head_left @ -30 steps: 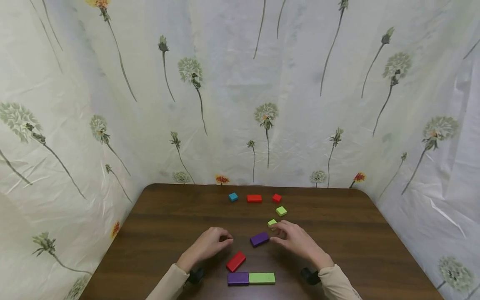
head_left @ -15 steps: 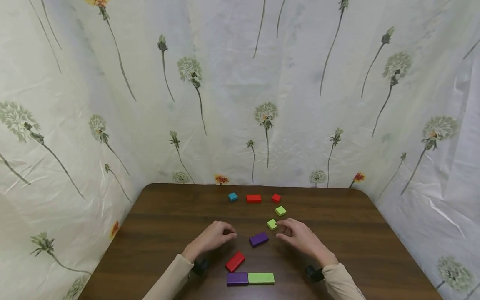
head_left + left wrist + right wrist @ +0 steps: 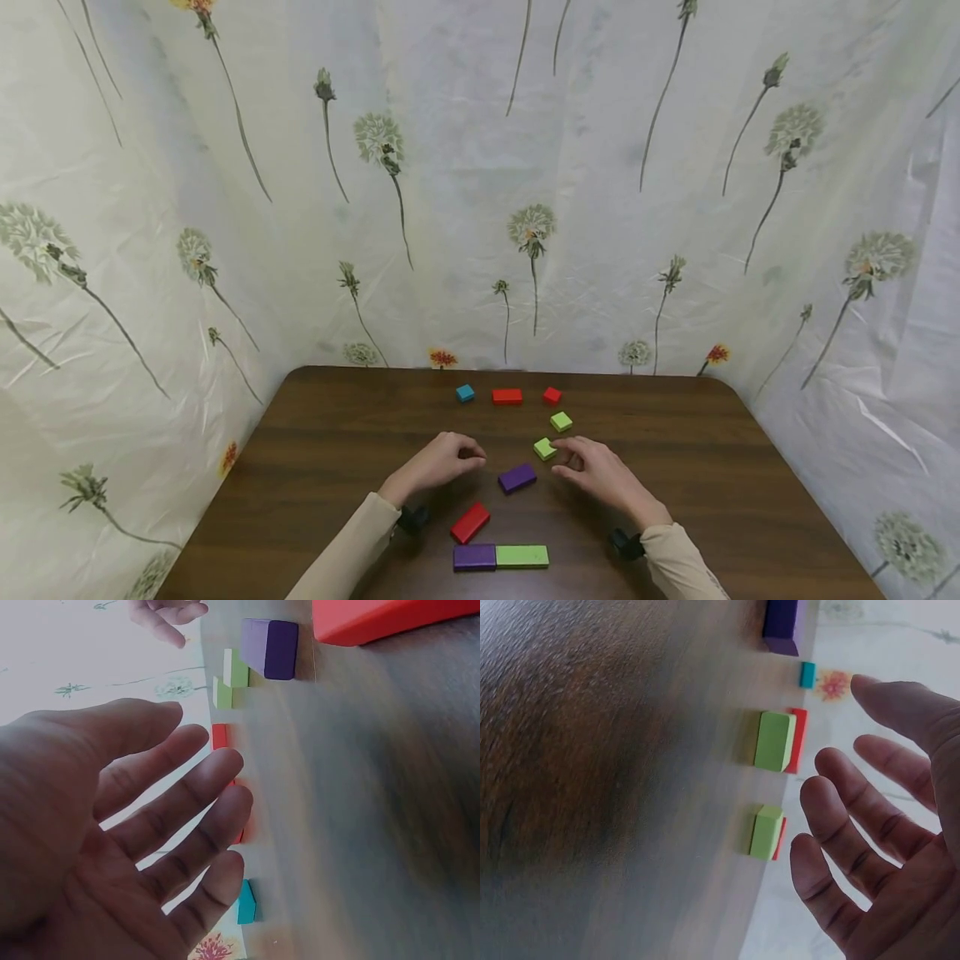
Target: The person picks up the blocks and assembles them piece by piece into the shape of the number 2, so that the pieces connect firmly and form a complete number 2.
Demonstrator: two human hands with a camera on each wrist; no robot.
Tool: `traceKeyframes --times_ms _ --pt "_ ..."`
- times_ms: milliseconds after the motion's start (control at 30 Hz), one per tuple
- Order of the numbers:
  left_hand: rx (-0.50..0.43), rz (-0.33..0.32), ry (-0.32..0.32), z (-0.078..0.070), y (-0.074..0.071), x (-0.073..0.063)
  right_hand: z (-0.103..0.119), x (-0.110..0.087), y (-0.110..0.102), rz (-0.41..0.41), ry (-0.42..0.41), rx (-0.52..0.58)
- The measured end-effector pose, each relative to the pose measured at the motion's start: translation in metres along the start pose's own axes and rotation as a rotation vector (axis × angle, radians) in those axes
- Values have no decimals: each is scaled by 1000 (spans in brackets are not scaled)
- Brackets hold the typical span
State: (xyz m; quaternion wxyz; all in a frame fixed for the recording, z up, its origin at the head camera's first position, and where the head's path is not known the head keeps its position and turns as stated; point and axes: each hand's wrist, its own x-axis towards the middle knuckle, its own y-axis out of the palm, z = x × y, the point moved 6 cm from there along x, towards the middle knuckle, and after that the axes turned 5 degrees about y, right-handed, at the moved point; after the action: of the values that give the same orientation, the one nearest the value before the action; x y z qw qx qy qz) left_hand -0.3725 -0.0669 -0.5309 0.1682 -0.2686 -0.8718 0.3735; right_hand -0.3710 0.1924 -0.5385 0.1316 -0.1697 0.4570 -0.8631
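My left hand [image 3: 441, 463] hovers over the table, left of a loose purple block [image 3: 517, 478]. In the left wrist view its fingers [image 3: 191, 780] are spread in a loose curve, with nothing in them. My right hand [image 3: 603, 477] hangs to the right of that block, fingertips close beside a small lime green block [image 3: 545, 449]. The right wrist view shows its thumb and fingers [image 3: 825, 802] apart and holding nothing. A red block [image 3: 470, 522] lies slanted nearer the body. Below it, a purple block [image 3: 474, 557] and a long lime green block [image 3: 522, 557] lie end to end.
Along the far side of the brown wooden table [image 3: 337, 433] lie a small blue block [image 3: 465, 393], a longer red block [image 3: 507, 397] and a small red block [image 3: 552, 395]. Another lime green block [image 3: 561, 422] sits just nearer. A flower-printed curtain [image 3: 465, 167] rises behind the table.
My left hand has moved forward and to the right, toward the loose purple block. My right hand has drawn slightly right, uncovering more of the nearer small green block. The blocks stay put.
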Motion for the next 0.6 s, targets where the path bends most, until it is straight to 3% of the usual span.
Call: traceKeyframes --times_ms 267,600 --pt "-19 24 54 -6 3 11 0 2 1 -7 -24 -4" --pt "39 79 146 -18 12 25 4 7 10 0 -62 -3"
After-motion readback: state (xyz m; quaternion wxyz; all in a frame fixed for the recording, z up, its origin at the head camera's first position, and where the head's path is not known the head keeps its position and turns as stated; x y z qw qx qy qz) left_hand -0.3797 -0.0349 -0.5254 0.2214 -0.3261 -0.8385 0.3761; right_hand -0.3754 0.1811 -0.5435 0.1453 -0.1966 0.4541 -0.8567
